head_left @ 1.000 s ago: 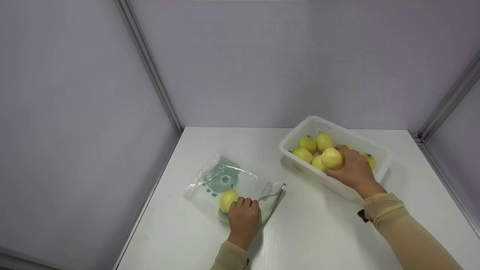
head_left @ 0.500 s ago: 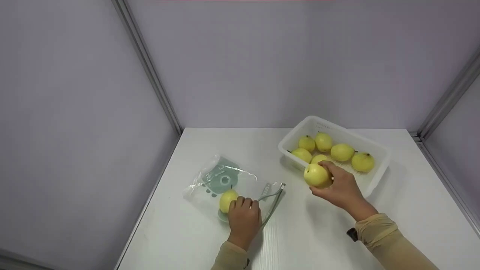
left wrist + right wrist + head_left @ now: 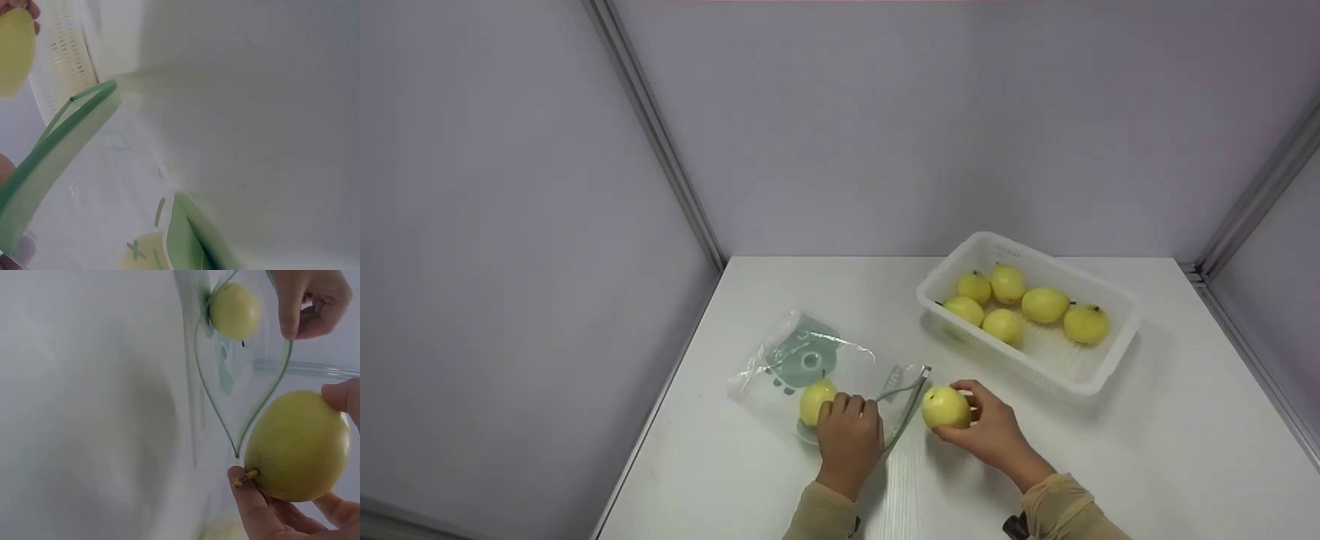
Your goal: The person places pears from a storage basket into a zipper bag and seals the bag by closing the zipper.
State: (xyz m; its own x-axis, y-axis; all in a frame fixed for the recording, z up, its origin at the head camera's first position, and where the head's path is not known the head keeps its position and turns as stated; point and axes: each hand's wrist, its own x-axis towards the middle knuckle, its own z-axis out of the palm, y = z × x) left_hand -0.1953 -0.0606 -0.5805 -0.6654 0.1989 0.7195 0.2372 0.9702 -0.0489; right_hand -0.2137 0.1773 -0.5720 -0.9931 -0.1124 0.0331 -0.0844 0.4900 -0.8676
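Observation:
A clear plastic bag (image 3: 855, 360) with a green cartoon print and green-edged mouth lies on the table, one yellow pear (image 3: 815, 399) inside it. My left hand (image 3: 850, 439) pinches the upper edge of the bag's mouth, which gapes toward the right, as the right wrist view shows. Just right of that mouth my right hand (image 3: 994, 429) holds another yellow pear (image 3: 298, 445) between thumb and fingers, raised over the table. Its short brown stem (image 3: 246, 478) points at the fingertips in the right wrist view.
A white plastic basket (image 3: 1080, 386) with perforated sides stands at the back right, with several yellow pears (image 3: 1045, 304) in it. Grey panels (image 3: 840, 135) rise behind and at both sides of the white table (image 3: 720, 472).
My right hand has lifted a pear out of the basket and carried it left and toward me, up to the bag's mouth. The left hand has stayed in place on the bag.

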